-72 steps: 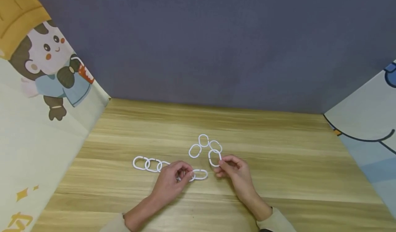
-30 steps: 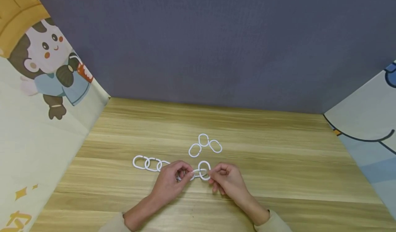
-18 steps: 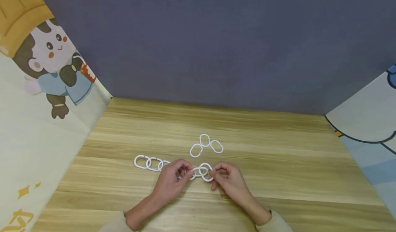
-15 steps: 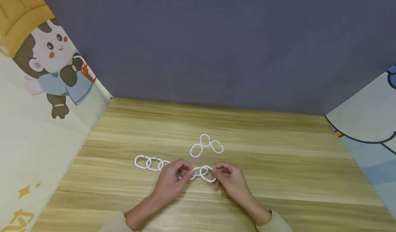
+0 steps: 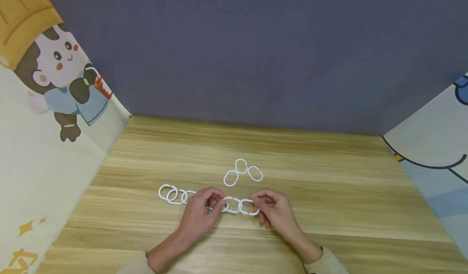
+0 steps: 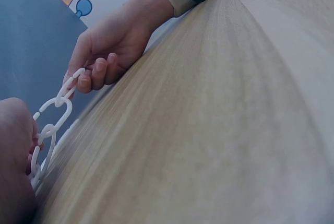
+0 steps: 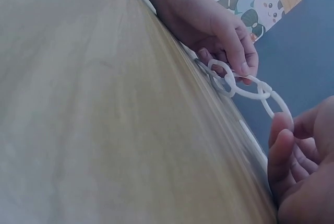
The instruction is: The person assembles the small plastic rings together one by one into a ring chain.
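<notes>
A chain of white plastic C-shaped links (image 5: 234, 212) runs left to right across the wooden table (image 5: 329, 184). My left hand (image 5: 201, 211) pinches it part-way along between thumb and fingers, covering some of the links. The end link (image 5: 252, 214), hooked through its neighbour, is pinched at its right side by my right hand (image 5: 278, 213). In the left wrist view the right hand (image 6: 112, 46) holds this end raised off the table. The right wrist view has the end link (image 7: 284, 110) between the right thumb and fingers. Left of the left hand, more chain links (image 5: 159, 192) lie flat, overlapping.
Three loose white links lie beyond the hands: an upper one (image 5: 235, 166), a left one (image 5: 224, 180) and a right one (image 5: 256, 181). A dark blue-grey panel (image 5: 256, 63) closes off the back. Cartoon-printed panels (image 5: 55, 164) stand along both sides.
One link left the loose group in the right hand and came to the chain's end, where it now hangs hooked in line. The right hand then drew rightward; the chain's left links bunched closer.
</notes>
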`<state>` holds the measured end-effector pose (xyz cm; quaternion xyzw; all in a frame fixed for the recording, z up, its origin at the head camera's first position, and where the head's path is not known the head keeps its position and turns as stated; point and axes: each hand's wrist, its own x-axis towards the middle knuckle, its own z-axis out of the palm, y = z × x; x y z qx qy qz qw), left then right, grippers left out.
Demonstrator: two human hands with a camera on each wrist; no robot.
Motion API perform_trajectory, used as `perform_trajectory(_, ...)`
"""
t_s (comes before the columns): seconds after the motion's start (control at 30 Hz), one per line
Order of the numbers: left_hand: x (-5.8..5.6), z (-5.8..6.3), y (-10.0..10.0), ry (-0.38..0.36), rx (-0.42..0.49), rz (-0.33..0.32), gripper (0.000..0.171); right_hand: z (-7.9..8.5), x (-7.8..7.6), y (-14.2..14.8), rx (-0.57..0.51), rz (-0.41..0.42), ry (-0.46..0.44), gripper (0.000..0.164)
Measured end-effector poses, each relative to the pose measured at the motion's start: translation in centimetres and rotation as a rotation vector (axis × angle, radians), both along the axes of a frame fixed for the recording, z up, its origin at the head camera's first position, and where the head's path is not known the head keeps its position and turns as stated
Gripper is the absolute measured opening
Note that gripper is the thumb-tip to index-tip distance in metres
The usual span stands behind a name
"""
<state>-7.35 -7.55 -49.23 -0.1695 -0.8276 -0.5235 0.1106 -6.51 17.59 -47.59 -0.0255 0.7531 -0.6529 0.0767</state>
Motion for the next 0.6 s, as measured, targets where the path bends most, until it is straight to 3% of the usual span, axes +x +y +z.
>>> perform_trajectory(0.17, -0.03, -0.20, 0.04, 0.046, -0.092, 0.056, 0.023, -0.16, 0.04, 0.17, 0.020, 0.060, 0.001, 0.017)
perform_trajectory(0.3, -0.12, -0.35, -0.02, 0.084, -0.148, 0.057, 0.022, -0.22, 0.03, 0.14, 0.028, 0.097, 0.005, 0.017)
perform_trajectory(0.43, -0.23, -0.62, -0.19, 0.206, -0.180, 0.009, 0.025, -0.26, -0.01, 0.07, 0.032, 0.110, 0.010, 0.017)
perform_trajectory(0.6, -0.24, -0.89, -0.35, 0.331, -0.189, -0.111, 0.031, -0.40, -0.08, 0.06, 0.026, 0.135, 0.030, 0.017)
